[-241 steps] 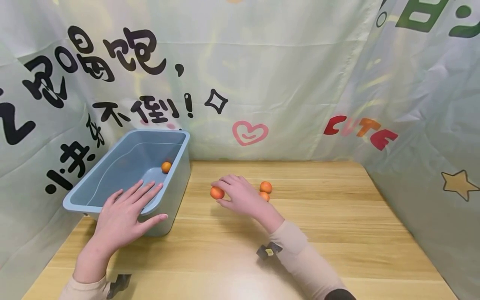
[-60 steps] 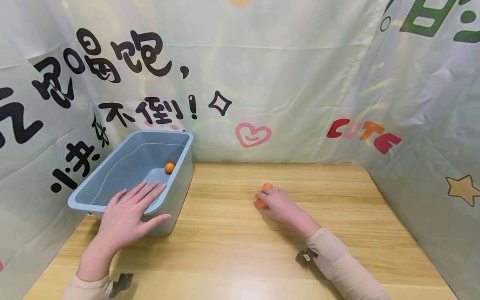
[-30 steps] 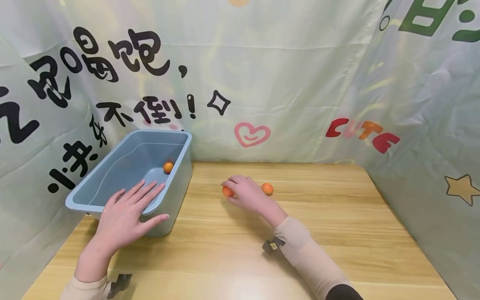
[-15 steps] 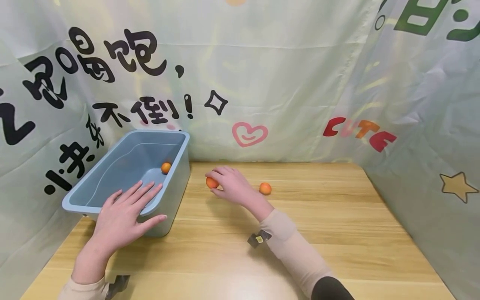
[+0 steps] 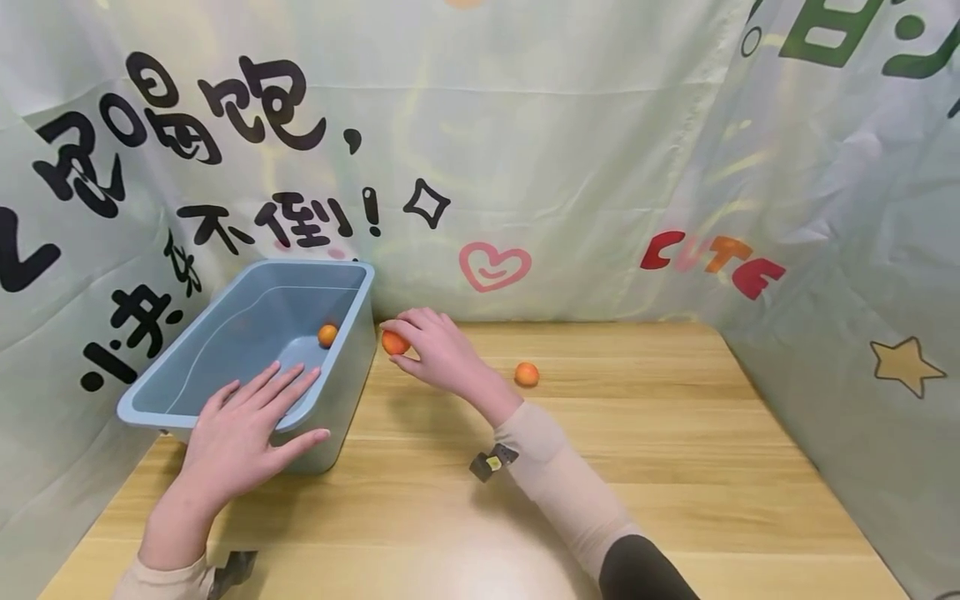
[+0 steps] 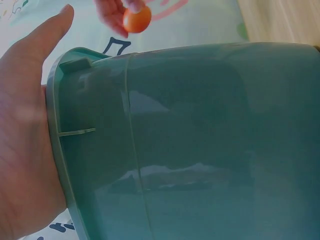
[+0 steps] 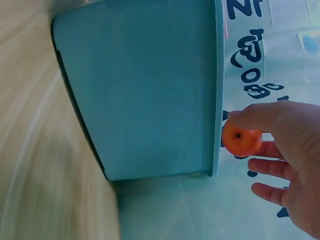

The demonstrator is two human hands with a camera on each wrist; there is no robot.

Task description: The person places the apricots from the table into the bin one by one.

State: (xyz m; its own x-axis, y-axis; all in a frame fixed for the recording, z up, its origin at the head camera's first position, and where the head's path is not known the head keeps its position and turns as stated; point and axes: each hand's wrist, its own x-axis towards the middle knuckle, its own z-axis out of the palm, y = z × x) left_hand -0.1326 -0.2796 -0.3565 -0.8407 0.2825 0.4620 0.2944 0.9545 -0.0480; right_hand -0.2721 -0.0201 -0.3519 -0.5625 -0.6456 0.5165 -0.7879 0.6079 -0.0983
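In the head view my left hand (image 5: 240, 442) rests on the near rim of a blue plastic bin (image 5: 345, 367), fingers straight and spread over its inside, thumb outside. A small mandarin (image 5: 395, 342) is pinched between the thumb and fingers of my right hand (image 5: 442, 354), raised just right of the bin's right wall. The right wrist view shows this mandarin (image 7: 242, 139) with its dark stem spot, beside the bin's rim (image 7: 218, 90). One mandarin (image 5: 327, 336) lies inside the bin; the near part of its floor is hidden. Another mandarin (image 5: 527, 374) sits on the table, right of my right hand.
The bin stands at the left of a wooden table (image 5: 637, 467). A printed cloth (image 5: 585, 167) hangs behind the table and along both sides. Small dark devices sit at both wrists, one by the right sleeve (image 5: 555, 475).
My right hand took one of two mandarins from the table and carried it left and up to the bin's side. The left hand has stayed on the rim.
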